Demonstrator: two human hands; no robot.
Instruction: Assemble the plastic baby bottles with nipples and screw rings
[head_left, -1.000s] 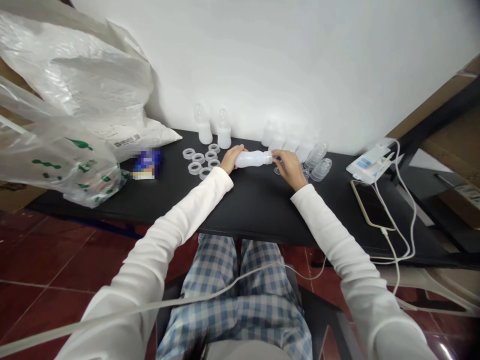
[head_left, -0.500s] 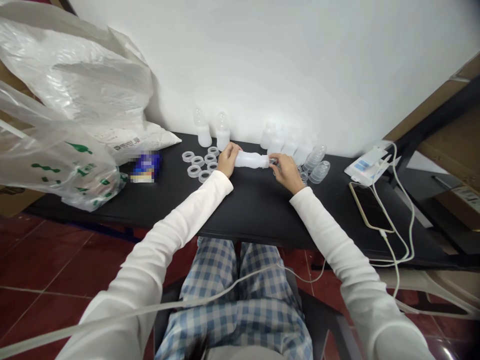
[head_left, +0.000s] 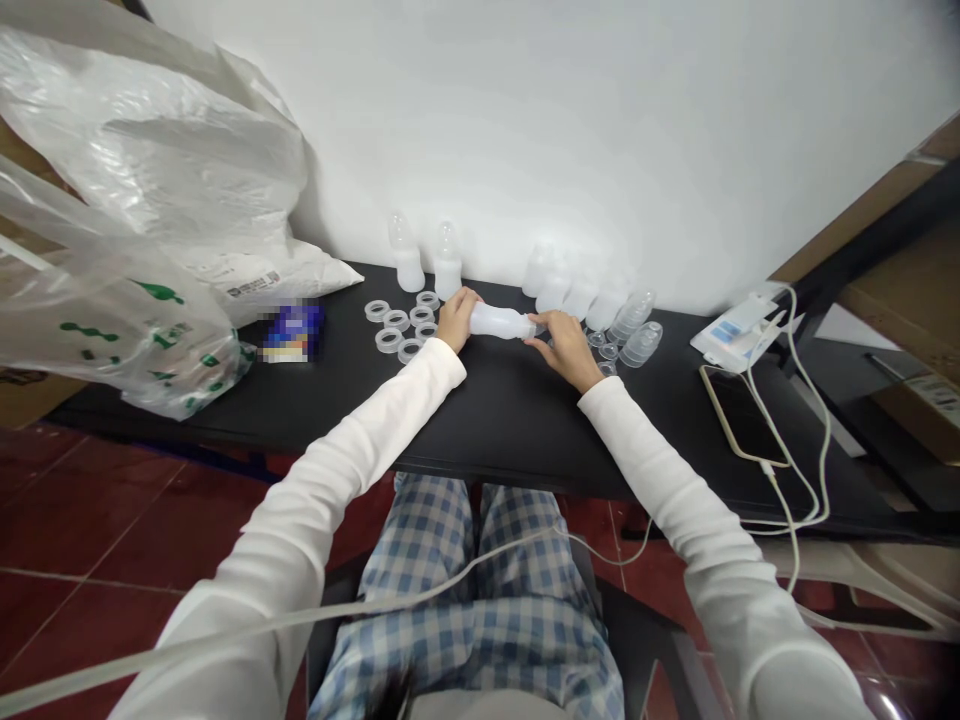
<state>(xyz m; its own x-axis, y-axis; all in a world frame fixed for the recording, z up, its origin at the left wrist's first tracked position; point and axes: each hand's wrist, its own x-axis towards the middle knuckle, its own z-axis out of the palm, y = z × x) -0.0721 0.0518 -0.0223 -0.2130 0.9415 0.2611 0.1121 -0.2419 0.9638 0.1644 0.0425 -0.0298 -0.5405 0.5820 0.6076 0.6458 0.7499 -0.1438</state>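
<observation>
A frosted white baby bottle (head_left: 499,321) lies sideways in the air above the table's middle, neck pointing right. Its base end is wrapped by my left hand (head_left: 456,322), which is closed on it. My right hand (head_left: 564,345) pinches the neck end, where a ring and a clear teat partly show between the fingers. Several translucent rings (head_left: 389,340) lie left of my left hand. Beyond my right hand stand several open-topped bottle bodies (head_left: 577,298), with clear dome caps (head_left: 640,345) and small clear teats (head_left: 607,351) close by.
Two capped bottles (head_left: 409,270) stand by the wall. Plastic bags (head_left: 150,180) and a blurred blue packet (head_left: 294,332) occupy the left side. To the right lie a phone (head_left: 742,415), its white cables (head_left: 821,440) and a white box (head_left: 739,330).
My right thumb and fingers have shifted on the neck end, now spread around its rim, and the teat is pressed closer in. The left hand keeps its hold almost unmoved.
</observation>
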